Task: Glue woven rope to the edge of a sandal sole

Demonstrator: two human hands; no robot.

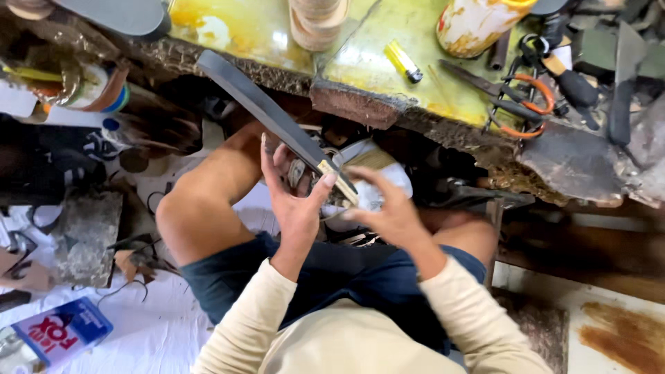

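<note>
- A seated person, seen from above, works over their lap in front of a low workbench [388, 48] stained yellow with glue.
- The left hand [294, 204] grips the near end of a long dark strap [267, 111], thumb pressed on a pale, cream-coloured tip [331, 173].
- The strap slants up and left from the lap, its far end resting against the bench edge.
- The right hand [388, 208] is open, fingers spread, just beside the strap's tip and touching or nearly touching it; which one is hard to tell.
- The step in hand looks like pressing or fitting the strap's end; the next move likely calls for a firm two-handed pinch at the tip.
- On the bench lie a yellow lighter [403, 62], orange-handled scissors [516, 100] and a glue-smeared can [478, 24].
</note>
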